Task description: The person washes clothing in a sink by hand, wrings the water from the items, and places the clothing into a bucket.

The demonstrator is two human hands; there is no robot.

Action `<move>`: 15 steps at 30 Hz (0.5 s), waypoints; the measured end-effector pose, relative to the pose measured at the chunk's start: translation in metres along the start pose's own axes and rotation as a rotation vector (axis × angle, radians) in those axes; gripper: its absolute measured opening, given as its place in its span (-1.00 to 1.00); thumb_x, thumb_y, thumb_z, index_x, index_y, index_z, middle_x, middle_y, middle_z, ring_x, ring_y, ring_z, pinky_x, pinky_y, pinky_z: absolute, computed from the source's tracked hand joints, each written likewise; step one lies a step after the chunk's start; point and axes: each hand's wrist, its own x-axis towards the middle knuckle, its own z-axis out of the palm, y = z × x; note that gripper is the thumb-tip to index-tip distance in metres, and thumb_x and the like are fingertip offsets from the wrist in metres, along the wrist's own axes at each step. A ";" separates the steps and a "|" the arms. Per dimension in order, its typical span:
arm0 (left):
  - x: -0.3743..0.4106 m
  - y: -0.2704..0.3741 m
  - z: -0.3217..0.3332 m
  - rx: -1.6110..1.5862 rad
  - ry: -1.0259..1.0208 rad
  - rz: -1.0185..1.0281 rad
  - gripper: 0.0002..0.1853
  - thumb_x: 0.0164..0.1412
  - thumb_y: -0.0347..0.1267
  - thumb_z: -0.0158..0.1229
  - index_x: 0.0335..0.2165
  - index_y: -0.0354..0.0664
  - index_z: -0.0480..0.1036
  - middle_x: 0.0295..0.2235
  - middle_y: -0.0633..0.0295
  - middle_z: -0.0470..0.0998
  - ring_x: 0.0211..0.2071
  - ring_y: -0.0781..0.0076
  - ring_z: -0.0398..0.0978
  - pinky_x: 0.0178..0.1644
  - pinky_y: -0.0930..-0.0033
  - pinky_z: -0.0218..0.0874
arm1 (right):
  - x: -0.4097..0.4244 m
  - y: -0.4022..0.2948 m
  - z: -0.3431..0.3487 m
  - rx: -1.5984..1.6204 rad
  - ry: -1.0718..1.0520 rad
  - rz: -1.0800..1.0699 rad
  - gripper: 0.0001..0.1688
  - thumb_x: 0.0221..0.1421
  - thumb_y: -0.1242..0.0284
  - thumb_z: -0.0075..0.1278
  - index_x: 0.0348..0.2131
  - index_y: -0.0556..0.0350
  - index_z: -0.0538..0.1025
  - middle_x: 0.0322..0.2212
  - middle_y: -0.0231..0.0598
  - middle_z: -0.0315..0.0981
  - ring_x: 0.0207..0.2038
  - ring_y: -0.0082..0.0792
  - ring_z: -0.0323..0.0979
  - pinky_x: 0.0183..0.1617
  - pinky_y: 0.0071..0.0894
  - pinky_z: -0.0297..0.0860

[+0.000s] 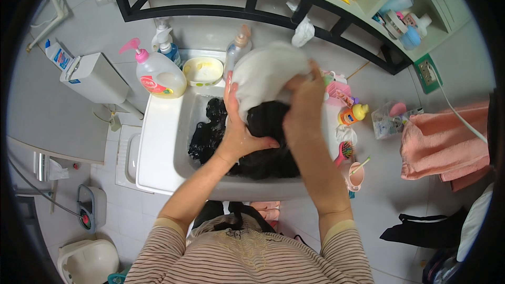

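Observation:
A white cloth item [268, 71], rounded and motion-blurred, is raised over the sink basin [182, 142]. My left hand [238, 130] grips its left side, fingers pointing up and wet, thumb reaching across dark fabric. At the right side of the white cloth is my right hand [305, 94], blurred, with its fingers curled around the edge. Black wet fabric [209, 134] lies in water in the basin and bunches up below and between my hands. Whether the dark part directly under the white cloth belongs to the same item cannot be made out.
On the sink's rear left stand a pink-topped pump bottle [161, 73] and a soap dish [203, 71]; a clear pump bottle [236, 49] is behind the cloth. A yellow bottle [353, 114], a hairbrush [344, 152] and a pink cup [356, 175] line the right side. A black-framed shelf [197, 10] overhangs.

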 end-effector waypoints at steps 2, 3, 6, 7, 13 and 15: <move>-0.014 -0.010 0.003 -0.059 0.072 -0.223 0.41 -0.55 -0.21 0.50 0.17 -0.17 -0.33 0.13 0.02 -0.08 0.17 0.14 -0.09 0.22 0.17 -0.22 | -0.010 0.027 0.014 -0.138 -0.059 0.058 -0.50 -0.26 0.50 0.07 -0.23 0.31 0.33 -0.36 -0.19 0.37 -0.31 -0.42 0.34 -0.21 -0.50 0.29; -0.015 -0.014 0.001 0.008 0.061 -0.285 0.37 -0.53 -0.26 0.48 0.16 -0.17 -0.31 0.11 0.05 -0.03 0.15 0.16 -0.05 0.21 0.20 -0.19 | -0.013 0.038 0.012 -0.205 -0.153 0.129 -0.29 -0.23 0.47 0.09 -0.03 0.36 0.25 -0.23 -0.12 0.35 -0.19 -0.40 0.32 -0.17 -0.50 0.29; -0.024 -0.016 -0.009 -0.779 0.142 -0.773 -0.06 -0.29 -0.41 0.25 0.10 -0.25 -0.03 -0.02 0.08 0.23 0.04 0.18 0.18 0.14 0.26 0.01 | -0.012 0.088 -0.018 -0.634 -0.299 0.007 -0.29 -0.17 0.42 0.09 0.00 0.29 0.25 -0.25 -0.20 0.36 -0.24 -0.42 0.34 -0.20 -0.49 0.29; -0.028 -0.011 -0.015 -0.970 0.222 -0.889 -0.18 -0.22 -0.38 0.19 0.07 -0.28 0.06 -0.06 0.05 0.31 -0.01 0.15 0.27 0.11 0.23 0.08 | -0.005 0.093 -0.027 -0.493 -0.359 0.182 -0.28 -0.16 0.39 0.10 0.01 0.25 0.24 -0.21 -0.20 0.35 -0.20 -0.39 0.33 -0.16 -0.46 0.28; -0.067 -0.058 -0.021 -1.718 0.116 -1.396 -0.36 -0.09 -0.20 0.07 -0.02 -0.32 0.25 -0.14 -0.09 0.42 -0.15 -0.01 0.41 0.05 0.13 0.19 | 0.017 0.168 -0.108 0.191 -0.311 0.474 -0.15 -0.15 0.14 0.12 0.07 0.14 0.20 -0.03 -0.13 0.24 0.03 -0.21 0.23 0.07 -0.22 0.19; -0.075 -0.071 -0.013 -1.794 -0.007 -1.367 -0.35 -0.04 -0.15 0.04 0.01 -0.27 0.23 -0.09 -0.03 0.40 -0.09 0.05 0.39 0.07 0.12 0.16 | 0.006 0.196 -0.105 0.589 -0.390 0.494 -0.09 -0.16 0.05 0.12 0.08 0.12 0.18 -0.02 -0.13 0.21 0.07 -0.19 0.18 0.13 -0.15 0.14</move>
